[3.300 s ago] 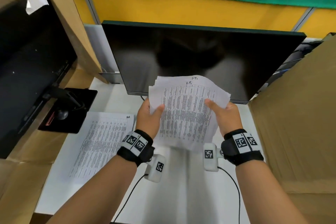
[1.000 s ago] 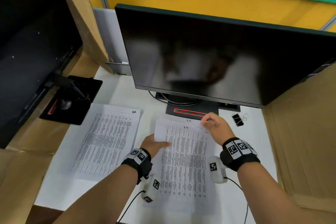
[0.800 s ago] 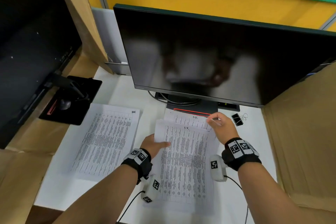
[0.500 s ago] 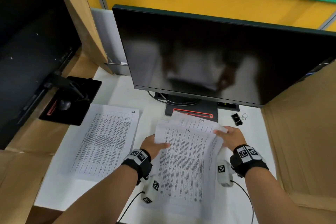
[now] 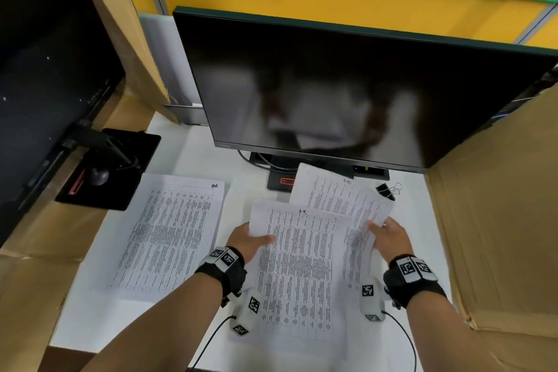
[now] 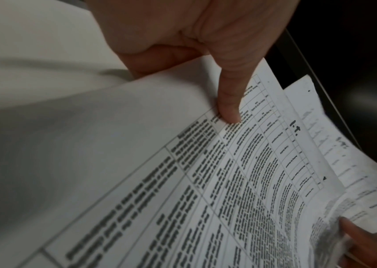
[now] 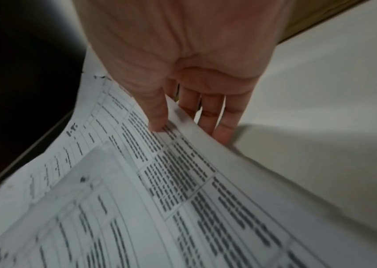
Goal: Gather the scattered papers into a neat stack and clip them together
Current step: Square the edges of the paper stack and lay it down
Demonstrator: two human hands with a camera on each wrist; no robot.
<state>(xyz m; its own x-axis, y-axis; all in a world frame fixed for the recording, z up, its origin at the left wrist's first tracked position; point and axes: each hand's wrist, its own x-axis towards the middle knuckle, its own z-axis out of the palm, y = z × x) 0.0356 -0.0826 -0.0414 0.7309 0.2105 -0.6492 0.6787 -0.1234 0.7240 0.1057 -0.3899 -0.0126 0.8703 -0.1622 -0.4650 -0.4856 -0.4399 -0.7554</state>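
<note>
Hands pinch white printed paper sheets: left hand one sheet's edge, right hand a skewed sheet. Slack grip risks slipping, misaligned corners.

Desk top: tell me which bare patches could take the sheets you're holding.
Bare desk runs along the near edge below the lone sheet, and beside the right cardboard wall, nearer than the binder clip. The middle is crowded: fanned papers, both hands, monitor base.
</note>
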